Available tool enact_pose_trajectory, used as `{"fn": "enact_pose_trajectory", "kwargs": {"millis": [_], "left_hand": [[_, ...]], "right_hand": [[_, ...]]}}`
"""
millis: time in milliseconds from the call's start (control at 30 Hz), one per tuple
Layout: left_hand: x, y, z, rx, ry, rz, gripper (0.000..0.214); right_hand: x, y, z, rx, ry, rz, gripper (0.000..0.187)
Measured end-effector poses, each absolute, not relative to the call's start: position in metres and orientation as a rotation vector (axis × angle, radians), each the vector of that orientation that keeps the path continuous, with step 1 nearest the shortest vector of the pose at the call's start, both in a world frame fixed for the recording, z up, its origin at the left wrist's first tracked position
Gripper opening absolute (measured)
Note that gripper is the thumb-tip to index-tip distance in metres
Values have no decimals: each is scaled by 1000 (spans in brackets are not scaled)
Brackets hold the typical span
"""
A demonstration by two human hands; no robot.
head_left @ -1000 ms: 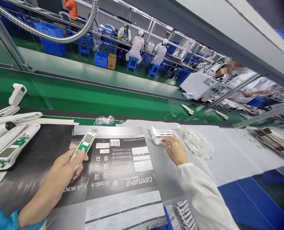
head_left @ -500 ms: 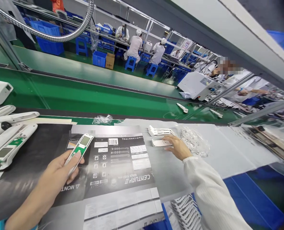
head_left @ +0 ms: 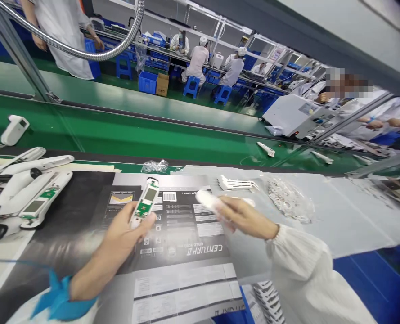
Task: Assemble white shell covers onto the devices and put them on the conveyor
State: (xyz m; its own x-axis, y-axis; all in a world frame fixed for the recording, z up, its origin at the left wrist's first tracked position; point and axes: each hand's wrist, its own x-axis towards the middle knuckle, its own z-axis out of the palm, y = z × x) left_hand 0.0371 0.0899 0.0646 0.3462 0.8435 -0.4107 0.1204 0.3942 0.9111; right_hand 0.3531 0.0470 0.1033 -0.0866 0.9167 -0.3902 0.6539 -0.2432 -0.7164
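Green circuit board [head_left: 142, 210] set in a white handset body [head_left: 152, 182]: how is it being held, and where?

It is being gripped near-upright by the left hand [head_left: 127, 234], fingers and thumb closed round its lower end, above a printed black-and-grey carton blank [head_left: 182, 234]. It is judged light but fragile, so it is best taken by the edges, clear of the board and small screen [head_left: 150, 194].

And the right hand [head_left: 245, 218]?

A white plastic shell [head_left: 209, 201] is being pinched in its fingers, though blur hides the exact hold. Its arm is being held out in a white sleeve [head_left: 297, 265].

What is being kept nearby?

White handsets [head_left: 41, 193] are lying leftward; a white comb-like rack [head_left: 236, 182] and a clear bag of small parts [head_left: 289, 198] are lying rightward, before a green conveyor belt [head_left: 119, 139].
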Motion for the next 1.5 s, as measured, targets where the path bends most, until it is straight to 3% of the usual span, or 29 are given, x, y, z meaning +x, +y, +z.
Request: {"fn": "enact_pose_trajectory", "kwargs": {"millis": [100,200,333,500,633,733,867,1000,1233,1500], "left_hand": [[57,90,58,1149,1106,681,49],[62,90,48,1079,1164,728,45],[50,91,46,818,1185,826,48],[34,94,53,844,1222,806,45],[19,94,51,1278,1438,933,41],[15,90,50,1596,1287,904,32],[23,82,54,1529,1129,723,31],[32,74,56,1582,1131,796,31],[44,54,26,2325,1238,496,45],[23,74,47,2268,1344,650,32]], "right_hand": [[284,57,99,-1576,-1596,1710,38],[252,64,87,-1409,-1313,1834,31],[248,62,76,-1240,-1015,1726,63],[243,55,64,-1262,-1053,1447,42],[234,56,58,-1305,-1068,1375,43],[225,59,55,-1283,-1057,1396,44],[215,61,52,-1220,-1062,1400,41],[209,62,55,-1216,-1030,1358,41],[181,80,50,-1067,-157,1506,53],[177,72,62,-863,-247,1723,35]]}}
